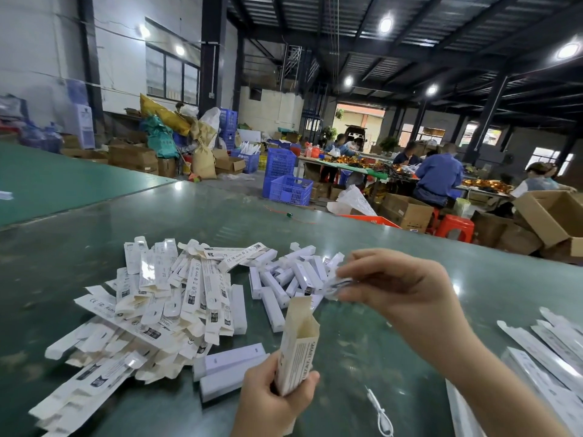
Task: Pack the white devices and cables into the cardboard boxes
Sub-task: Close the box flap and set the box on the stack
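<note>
Behind our green table (362, 326) stretches a warehouse with workers (437, 179) at benches and blue crates (290, 189). Our left hand (274, 402) grips an upright box (298, 345), its top flap open. Our right hand (400, 288) pinches a small clear-wrapped cable (339, 285) (blurred) just above that opening. Flat boxes (151, 307) and white devices (284, 279) lie heaped beyond; another cable (380, 411) lies near our wrists.

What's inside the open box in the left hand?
The open box in the left hand shows only bare tan cardboard near its mouth; deeper down is hidden by its walls.
</note>
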`<state>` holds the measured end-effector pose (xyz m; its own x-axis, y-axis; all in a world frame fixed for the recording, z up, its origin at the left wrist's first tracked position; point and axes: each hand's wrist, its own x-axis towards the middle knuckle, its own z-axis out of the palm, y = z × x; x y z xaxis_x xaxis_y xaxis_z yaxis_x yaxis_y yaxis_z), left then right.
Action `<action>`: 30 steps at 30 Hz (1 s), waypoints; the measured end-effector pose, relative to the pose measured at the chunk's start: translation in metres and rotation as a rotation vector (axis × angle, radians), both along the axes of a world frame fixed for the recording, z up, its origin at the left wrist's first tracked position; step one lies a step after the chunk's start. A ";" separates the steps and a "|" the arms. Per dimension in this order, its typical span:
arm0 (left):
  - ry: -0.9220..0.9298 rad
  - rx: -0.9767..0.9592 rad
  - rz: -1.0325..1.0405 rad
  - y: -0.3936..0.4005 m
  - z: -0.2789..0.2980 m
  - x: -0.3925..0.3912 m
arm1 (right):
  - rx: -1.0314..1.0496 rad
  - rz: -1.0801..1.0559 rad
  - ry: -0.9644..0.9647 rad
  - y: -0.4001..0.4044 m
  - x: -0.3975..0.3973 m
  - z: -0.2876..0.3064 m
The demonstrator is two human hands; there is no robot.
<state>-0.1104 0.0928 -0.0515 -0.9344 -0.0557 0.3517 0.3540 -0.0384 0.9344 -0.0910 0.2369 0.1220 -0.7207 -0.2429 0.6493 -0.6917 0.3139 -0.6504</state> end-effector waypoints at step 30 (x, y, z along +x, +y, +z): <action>0.042 -0.028 0.019 0.000 -0.004 -0.005 | 0.846 -0.033 0.150 -0.022 -0.007 0.000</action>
<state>-0.1151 0.0923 -0.0551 -0.9178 -0.0626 0.3920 0.3931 -0.0056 0.9195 -0.0983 0.2146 0.1218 -0.6572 -0.6684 0.3482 -0.7334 0.6737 -0.0911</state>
